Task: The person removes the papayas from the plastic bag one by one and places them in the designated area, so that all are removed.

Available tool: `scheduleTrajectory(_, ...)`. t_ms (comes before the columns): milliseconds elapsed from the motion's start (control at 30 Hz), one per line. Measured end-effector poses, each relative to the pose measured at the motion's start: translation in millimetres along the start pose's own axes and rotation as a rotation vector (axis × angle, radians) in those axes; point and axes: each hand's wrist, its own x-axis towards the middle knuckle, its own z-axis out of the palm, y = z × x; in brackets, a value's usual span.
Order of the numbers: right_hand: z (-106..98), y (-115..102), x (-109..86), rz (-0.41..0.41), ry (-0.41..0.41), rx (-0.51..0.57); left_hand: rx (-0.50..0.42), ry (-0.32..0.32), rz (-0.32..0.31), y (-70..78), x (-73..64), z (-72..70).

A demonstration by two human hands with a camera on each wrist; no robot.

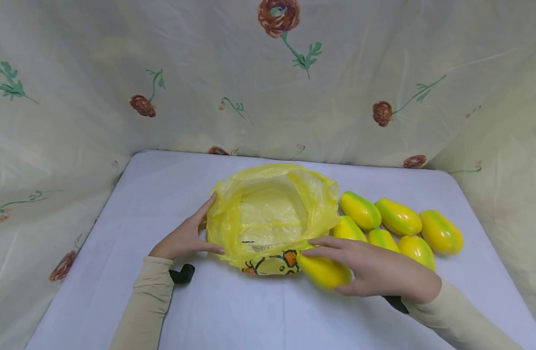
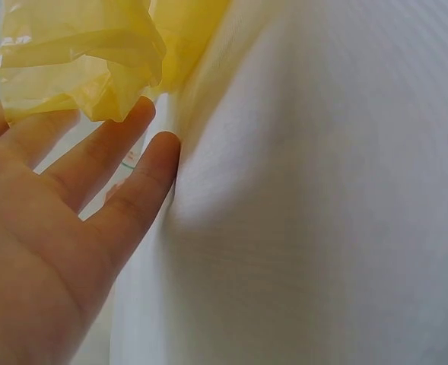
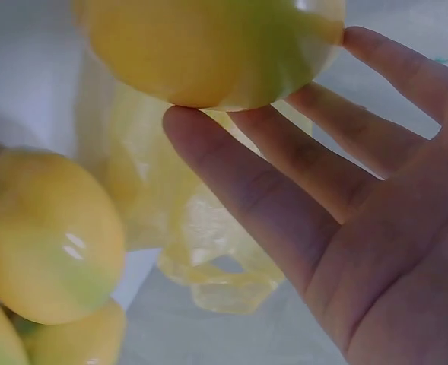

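Observation:
A yellow plastic bag (image 1: 274,209) with a printed cartoon face stands on the table, its wide mouth facing up. My left hand (image 1: 190,236) rests against the bag's left side, thumb and fingers spread; in the left wrist view the fingertips (image 2: 144,110) meet the thin plastic. My right hand (image 1: 370,267) holds a yellow-green mango (image 1: 324,273) at the bag's front right corner, overlapping the print. The right wrist view shows fingers lying along the underside of this mango (image 3: 216,53), with part of the bag (image 3: 208,220) behind.
Several more mangoes (image 1: 397,217) lie in a group right of the bag, beside and beyond my right hand. The table (image 1: 163,184) has a white cloth. Flowered curtains (image 1: 198,78) rise behind it and at both sides.

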Motion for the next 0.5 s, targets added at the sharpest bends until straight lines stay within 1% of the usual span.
scheduleTrajectory(100,5.0,1.8,-3.8,0.035,-0.041,0.020,0.005,0.000,-0.006,1.4,-0.3,0.5)
scheduleTrajectory(167,8.2,3.6,-6.6,0.038,-0.046,0.020,0.007,0.000,-0.010,2.2,-0.3,1.0)
scheduleTrajectory(267,13.7,6.6,-12.3,0.016,-0.012,-0.017,0.010,0.002,-0.014,2.9,-0.1,1.5)
scheduleTrajectory(367,19.4,9.1,-18.1,0.013,0.015,-0.056,0.010,0.003,-0.018,2.6,0.1,1.7)
scheduleTrajectory(500,26.6,11.5,-22.9,0.011,0.036,-0.078,0.010,0.005,-0.028,1.8,-0.5,1.2)
